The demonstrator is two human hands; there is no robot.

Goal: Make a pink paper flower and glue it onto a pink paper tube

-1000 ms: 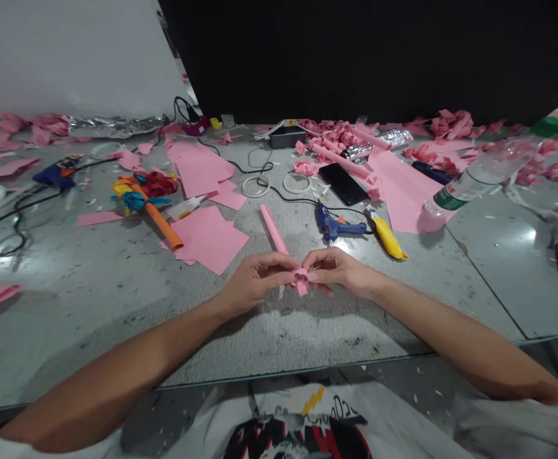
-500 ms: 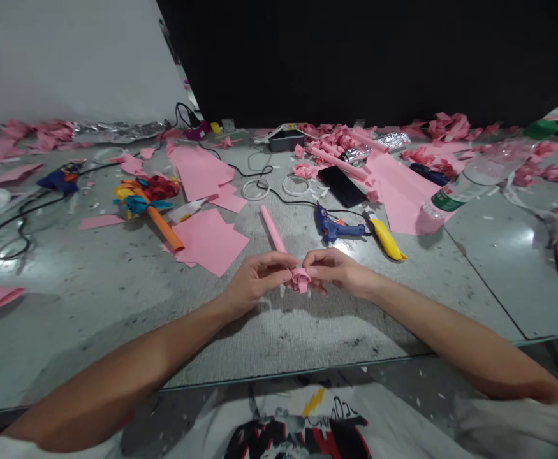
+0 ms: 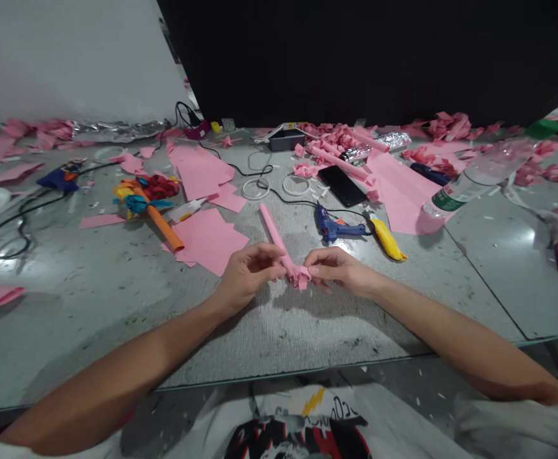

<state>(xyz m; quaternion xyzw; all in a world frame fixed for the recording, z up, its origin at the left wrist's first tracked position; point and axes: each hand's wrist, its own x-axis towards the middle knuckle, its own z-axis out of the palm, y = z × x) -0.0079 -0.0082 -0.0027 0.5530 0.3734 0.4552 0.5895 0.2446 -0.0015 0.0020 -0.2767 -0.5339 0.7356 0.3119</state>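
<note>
A slim pink rolled-paper tube point(image 3: 273, 231) lies slanted on the table, with a small cluster of curled pink paper petals point(image 3: 300, 277) at its near end. My right hand point(image 3: 338, 271) pinches the right side of these petals between thumb and index finger. Just left of the tube is my left hand point(image 3: 252, 274), its thumb and fingers apart and nothing between them. Whether its fingertips touch the tube I cannot tell. Beyond my right hand rests a blue glue gun point(image 3: 338, 227), its cord beside a yellow crinkled piece point(image 3: 388, 240).
Pink paper sheets point(image 3: 209, 239) and an orange paper tube with colourful crumpled paper point(image 3: 164, 226) lie left. A black phone point(image 3: 342, 185), white rings point(image 3: 256, 189) and a tilted plastic bottle point(image 3: 474, 178) are farther back. Cords cross the table; pink scraps line the back.
My left hand has let go of the petals and drawn back left, with its fingers parting. The petals have tipped slightly, and my right hand keeps its pinch.
</note>
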